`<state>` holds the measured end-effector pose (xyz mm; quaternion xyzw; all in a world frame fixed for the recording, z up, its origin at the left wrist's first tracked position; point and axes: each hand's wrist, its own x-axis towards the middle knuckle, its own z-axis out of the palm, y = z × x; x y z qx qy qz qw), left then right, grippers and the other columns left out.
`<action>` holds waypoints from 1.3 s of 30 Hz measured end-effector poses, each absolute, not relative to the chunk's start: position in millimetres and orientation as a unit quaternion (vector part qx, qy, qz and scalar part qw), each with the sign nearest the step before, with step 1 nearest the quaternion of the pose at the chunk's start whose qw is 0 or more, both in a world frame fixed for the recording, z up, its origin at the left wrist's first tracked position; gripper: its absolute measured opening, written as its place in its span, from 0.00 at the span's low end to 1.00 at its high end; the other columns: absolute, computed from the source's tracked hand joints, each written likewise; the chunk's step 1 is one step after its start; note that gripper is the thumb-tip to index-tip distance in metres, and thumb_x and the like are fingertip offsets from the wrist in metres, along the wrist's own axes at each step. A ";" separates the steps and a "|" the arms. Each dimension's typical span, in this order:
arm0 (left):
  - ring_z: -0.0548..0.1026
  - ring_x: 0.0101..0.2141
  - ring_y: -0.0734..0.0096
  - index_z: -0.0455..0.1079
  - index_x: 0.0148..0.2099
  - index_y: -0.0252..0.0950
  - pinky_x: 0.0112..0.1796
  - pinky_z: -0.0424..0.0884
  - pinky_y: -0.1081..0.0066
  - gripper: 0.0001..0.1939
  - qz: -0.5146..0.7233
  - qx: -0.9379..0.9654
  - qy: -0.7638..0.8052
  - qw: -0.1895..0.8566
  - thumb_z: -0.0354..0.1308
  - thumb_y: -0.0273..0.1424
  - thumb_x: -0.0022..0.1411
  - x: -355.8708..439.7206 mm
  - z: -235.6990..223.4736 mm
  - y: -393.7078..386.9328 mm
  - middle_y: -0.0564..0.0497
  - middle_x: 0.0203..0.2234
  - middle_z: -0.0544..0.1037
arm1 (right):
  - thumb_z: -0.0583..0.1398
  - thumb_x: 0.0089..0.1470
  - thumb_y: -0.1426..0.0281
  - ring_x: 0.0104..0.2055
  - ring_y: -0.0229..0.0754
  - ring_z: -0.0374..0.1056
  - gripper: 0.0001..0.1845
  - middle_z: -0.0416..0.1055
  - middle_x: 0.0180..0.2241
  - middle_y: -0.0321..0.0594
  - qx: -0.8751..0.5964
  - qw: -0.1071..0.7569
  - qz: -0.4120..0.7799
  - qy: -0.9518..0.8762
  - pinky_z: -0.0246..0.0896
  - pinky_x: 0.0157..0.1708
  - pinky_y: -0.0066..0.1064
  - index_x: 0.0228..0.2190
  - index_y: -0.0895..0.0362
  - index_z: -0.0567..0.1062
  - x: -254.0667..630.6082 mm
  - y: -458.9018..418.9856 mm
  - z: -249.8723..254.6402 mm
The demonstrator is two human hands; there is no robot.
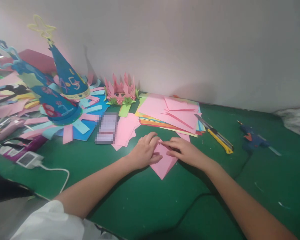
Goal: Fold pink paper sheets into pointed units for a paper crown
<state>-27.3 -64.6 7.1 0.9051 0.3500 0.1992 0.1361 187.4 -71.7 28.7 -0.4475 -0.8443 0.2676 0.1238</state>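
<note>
A folded piece of pink paper (163,168) lies on the green table with its pointed corner towards me. My left hand (145,150) is on its left side, fingers bent over the paper and thumb stretched across it. From the right, my right hand (188,151) holds the paper's upper part between thumb and fingers. Both sets of fingertips come close together near the top, where they partly hide the fold. Just beyond my hands is a stack of coloured paper (160,108) with pink sheets on top.
To the right lie a yellow utility knife (221,140) and a blue glue gun (256,138). A phone (106,128) sits left of my hands. Behind it are a pink paper crown (121,90) and blue cone hats (67,75). A white charger (30,159) trails its cable.
</note>
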 end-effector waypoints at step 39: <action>0.66 0.24 0.77 0.63 0.37 0.36 0.26 0.63 0.76 0.05 0.339 0.754 0.465 0.318 0.54 0.27 0.55 -41.0 4.5 -42.8 0.57 0.23 0.66 | 0.43 0.63 0.65 0.33 0.44 0.61 0.23 0.68 0.31 0.45 -0.543 0.093 0.063 -0.832 0.54 0.33 0.35 0.45 0.58 0.74 157.9 -90.0 37.9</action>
